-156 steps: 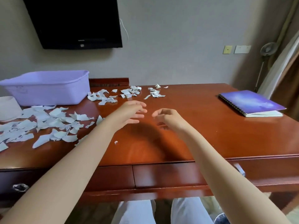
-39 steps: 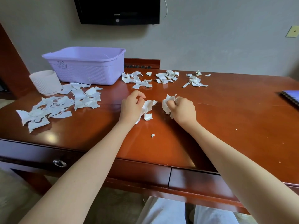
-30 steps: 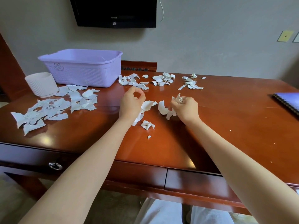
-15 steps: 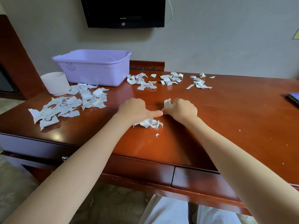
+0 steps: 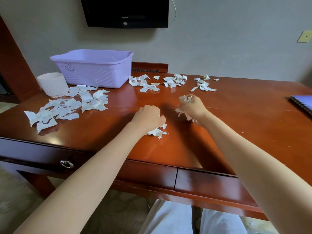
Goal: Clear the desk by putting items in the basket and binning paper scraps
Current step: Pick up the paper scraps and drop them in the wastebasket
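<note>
The right hand (image 5: 192,107) was raised just above the counter (image 5: 236,129), its fingers curled tight round a wad of torn paper (image 5: 184,99). Crumpled ends stuck out above the fist and a few strips hung below it. The left hand (image 5: 148,118) lay knuckles up, nearer the front edge, with its fingers curled down onto a small heap of scraps (image 5: 157,132) that rested on the wood. The fingertips were hidden under the hand, so whether they had truly closed on the paper could not be told for certain, though the thumb was pressed in against the heap. The two hands were near each other but apart.

A broad spread of scraps (image 5: 67,107) covered the left part of the counter. Three smaller clusters lay along the back: one (image 5: 145,82) just right of the basket, one (image 5: 175,80) in the middle, and one (image 5: 202,85) farther right. The lavender plastic basket (image 5: 94,71) stood at the back left, upright. A white ribbed cup (image 5: 52,83) stood just beside its left end, touching the edge of the broad spread. A purple spiral notebook (image 5: 302,103) lay flat at the far right, cut off by the frame edge.

A ring pull (image 5: 67,164) hung on the left drawer front. A black television (image 5: 126,12) was fixed to the wall above the basket.
</note>
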### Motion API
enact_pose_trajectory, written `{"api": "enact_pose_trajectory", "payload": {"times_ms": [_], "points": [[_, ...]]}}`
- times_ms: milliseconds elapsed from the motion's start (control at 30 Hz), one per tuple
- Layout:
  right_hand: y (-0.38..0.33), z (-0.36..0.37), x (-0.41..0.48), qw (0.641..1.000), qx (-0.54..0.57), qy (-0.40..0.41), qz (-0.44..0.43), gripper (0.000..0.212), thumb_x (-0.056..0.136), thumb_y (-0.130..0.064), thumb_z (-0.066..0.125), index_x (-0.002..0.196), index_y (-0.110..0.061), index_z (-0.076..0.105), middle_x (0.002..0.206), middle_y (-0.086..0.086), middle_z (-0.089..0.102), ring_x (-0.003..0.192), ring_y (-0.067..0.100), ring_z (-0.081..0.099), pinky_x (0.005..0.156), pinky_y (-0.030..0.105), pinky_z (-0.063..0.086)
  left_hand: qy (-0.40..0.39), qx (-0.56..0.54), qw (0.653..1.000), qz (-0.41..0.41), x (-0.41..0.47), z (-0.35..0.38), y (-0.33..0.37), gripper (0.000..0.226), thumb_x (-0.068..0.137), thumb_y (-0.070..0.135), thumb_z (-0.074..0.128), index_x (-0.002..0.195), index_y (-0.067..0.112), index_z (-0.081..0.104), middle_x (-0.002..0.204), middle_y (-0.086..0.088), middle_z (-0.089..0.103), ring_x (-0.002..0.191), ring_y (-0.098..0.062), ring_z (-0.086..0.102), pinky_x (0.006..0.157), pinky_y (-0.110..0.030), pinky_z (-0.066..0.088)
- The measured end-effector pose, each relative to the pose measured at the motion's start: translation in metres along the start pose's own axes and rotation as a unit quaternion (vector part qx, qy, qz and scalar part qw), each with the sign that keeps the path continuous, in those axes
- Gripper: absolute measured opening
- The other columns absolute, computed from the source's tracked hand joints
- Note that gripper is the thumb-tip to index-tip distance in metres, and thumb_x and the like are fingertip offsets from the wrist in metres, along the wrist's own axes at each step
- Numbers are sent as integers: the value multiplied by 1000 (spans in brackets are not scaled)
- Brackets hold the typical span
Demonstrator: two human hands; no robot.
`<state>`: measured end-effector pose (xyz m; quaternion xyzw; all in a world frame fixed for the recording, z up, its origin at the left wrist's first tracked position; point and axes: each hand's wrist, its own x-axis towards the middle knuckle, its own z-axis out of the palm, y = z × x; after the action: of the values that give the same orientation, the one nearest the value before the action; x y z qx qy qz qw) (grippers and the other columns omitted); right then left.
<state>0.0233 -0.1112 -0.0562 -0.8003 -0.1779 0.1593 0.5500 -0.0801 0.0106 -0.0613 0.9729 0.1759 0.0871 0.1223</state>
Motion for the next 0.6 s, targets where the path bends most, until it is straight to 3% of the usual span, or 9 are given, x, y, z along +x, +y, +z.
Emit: {"api": "enact_pose_trajectory", "payload": {"times_ms": [67,133,233,300,367,500,600], "points": [[-1,-4,-3,1000,-19,-11,-17,16,93,-1,48,103,-8,57,78,4,55,55,7,54,45,12,41,4,-55,998,-16,3,-4,-3,35,93,21,45,60,18,36,62,1,37,59,-12,38,50,-22,27],[-1,-7,-6,998,-42,-14,-38,28,93,2,39,76,-9,59,64,3,49,57,11,46,52,16,41,14,-109,994,-28,4,-9,-9,24,93,16,47,71,17,39,67,4,37,66,-13,40,53,-20,29],[-3,-7,-13,995,-93,-14,-38,37,91,1,36,63,-14,55,60,2,45,55,13,42,41,16,35,1,-147,988,-46,4,-15,-14,6,96,14,45,93,15,40,80,3,42,81,-16,44,65,-23,36],[-4,-4,-21,992,-111,-21,-47,35,90,-2,41,61,-15,56,62,2,46,57,14,42,48,21,34,-14,-157,987,-45,1,-19,-15,6,96,15,46,99,16,41,97,1,46,89,-16,46,74,-26,38],[-4,-1,-29,988,-113,-81,-71,31,91,-6,46,64,-14,60,64,2,47,59,14,43,54,24,34,-15,-164,986,-41,-3,-23,-14,6,95,14,47,99,16,43,103,2,44,93,-14,46,74,-25,38],[-2,5,-46,955,-174,-211,-113,22,88,-15,60,91,6,67,74,17,55,67,19,46,64,30,37,-25,-191,980,-54,-12,-29,-16,9,92,9,47,98,16,48,108,5,43,98,-12,41,77,-25,36],[-7,7,-56,929,-222,-267,-130,16,87,-14,63,99,-3,65,74,10,59,61,11,49,58,19,39,-74,-195,977,-45,-17,-29,-17,11,92,8,48,98,15,54,120,0,50,104,-13,44,82,-25,34]]}}
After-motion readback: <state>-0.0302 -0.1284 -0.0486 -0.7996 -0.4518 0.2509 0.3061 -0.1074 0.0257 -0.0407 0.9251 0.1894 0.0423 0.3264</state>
